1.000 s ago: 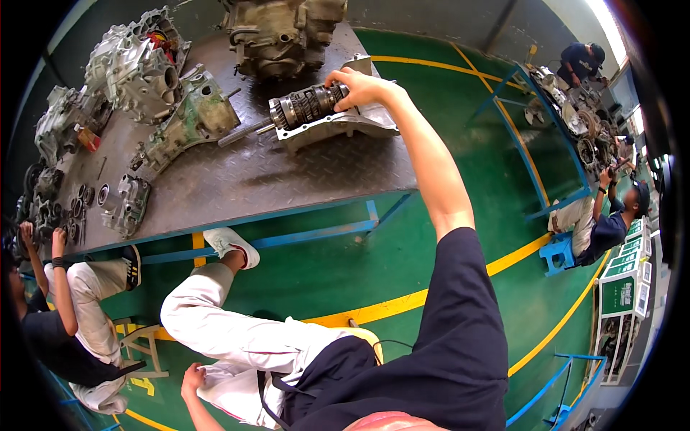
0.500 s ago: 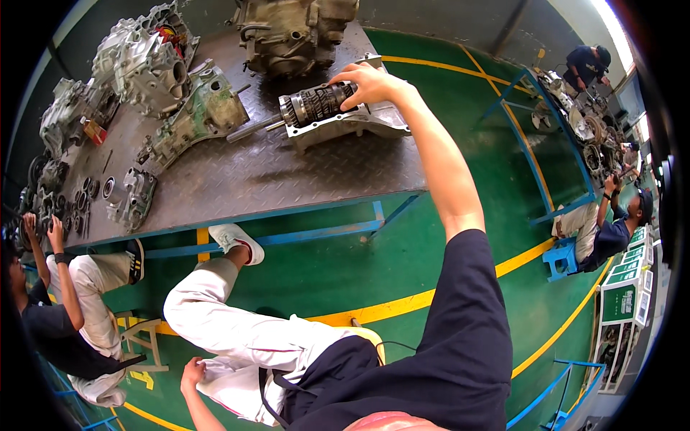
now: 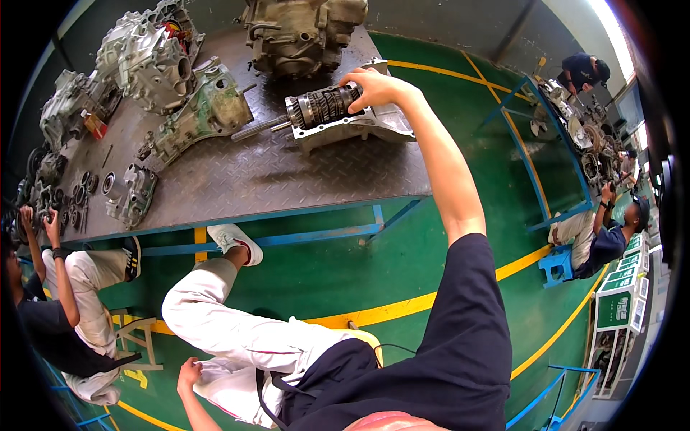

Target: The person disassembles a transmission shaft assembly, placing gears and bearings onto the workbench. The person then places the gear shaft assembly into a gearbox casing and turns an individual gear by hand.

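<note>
My right hand (image 3: 377, 92) reaches over the table, its thumb and fingers wrapped round the right end of a gear shaft assembly (image 3: 321, 108). This dark, ridged stack of gears lies in an open silver half housing (image 3: 359, 128). A long bare shaft (image 3: 255, 129) sticks out of the housing to the left. Down by my thigh, my left hand (image 3: 189, 375) rests against the white trouser leg (image 3: 226, 391). Its fingers are mostly hidden, and no object shows in it.
The metal table (image 3: 237, 179) bears a large brown gearbox (image 3: 305, 36), a greenish housing (image 3: 208, 108), silver casings (image 3: 140, 61) and a small bottle (image 3: 94, 124). A person (image 3: 57, 309) handles parts at the left. Others work at a parts-covered table (image 3: 560, 136) on the right.
The table and its parts sit slightly farther right in the picture. My right hand stays on the gear shaft assembly, and my left hand keeps its place by the thigh.
</note>
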Tool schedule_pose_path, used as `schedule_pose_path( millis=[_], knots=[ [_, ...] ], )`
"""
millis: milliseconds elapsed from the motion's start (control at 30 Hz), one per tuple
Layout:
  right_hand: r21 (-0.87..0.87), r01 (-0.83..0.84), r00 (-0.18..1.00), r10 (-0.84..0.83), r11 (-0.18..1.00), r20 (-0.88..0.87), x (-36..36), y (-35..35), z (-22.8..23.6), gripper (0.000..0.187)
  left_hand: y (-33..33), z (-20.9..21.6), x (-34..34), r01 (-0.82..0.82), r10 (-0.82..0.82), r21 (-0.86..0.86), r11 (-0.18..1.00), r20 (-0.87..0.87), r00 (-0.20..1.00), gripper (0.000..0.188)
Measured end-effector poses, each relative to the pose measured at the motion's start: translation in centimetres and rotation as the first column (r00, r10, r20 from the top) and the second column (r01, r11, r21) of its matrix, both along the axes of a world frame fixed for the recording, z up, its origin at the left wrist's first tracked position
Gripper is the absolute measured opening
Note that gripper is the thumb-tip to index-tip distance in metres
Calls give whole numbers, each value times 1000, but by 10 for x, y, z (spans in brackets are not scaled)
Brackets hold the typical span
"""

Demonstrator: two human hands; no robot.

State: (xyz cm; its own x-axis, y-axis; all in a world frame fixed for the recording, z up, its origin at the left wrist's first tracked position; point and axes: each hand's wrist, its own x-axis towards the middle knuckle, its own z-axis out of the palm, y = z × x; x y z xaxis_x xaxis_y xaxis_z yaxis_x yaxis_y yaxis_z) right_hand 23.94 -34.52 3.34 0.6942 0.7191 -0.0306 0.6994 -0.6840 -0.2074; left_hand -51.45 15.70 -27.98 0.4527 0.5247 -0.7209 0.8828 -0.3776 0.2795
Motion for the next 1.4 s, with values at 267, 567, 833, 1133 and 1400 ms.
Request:
schedule_pose_path(
  millis=[267, 567, 833, 1133, 1400],
  knots=[
    [-5, 21, 994, -20, 1000, 108, -18, 18, -1, 74, 21, 49, 35, 5, -48, 170, 985, 252, 967, 34],
    [119, 86, 978, -107, 989, 180, 13, -50, -19, 45, -49, 277, 244, 76, -432, 504, 860, 643, 632, 27],
    [26, 110, 945, -112, 994, 307, 15, -63, -25, 14, -180, 284, 550, 401, -842, 752, 523, 528, 108, 38],
    [-65, 91, 956, -68, 994, 286, 39, -61, -28, 12, -200, 214, 640, 276, -880, 860, 429, 329, 343, 25],
    [14, 130, 968, -130, 991, 215, 33, -59, -21, 11, -206, 211, 646, 264, -823, 818, 512, 379, 422, 26]
  ],
)
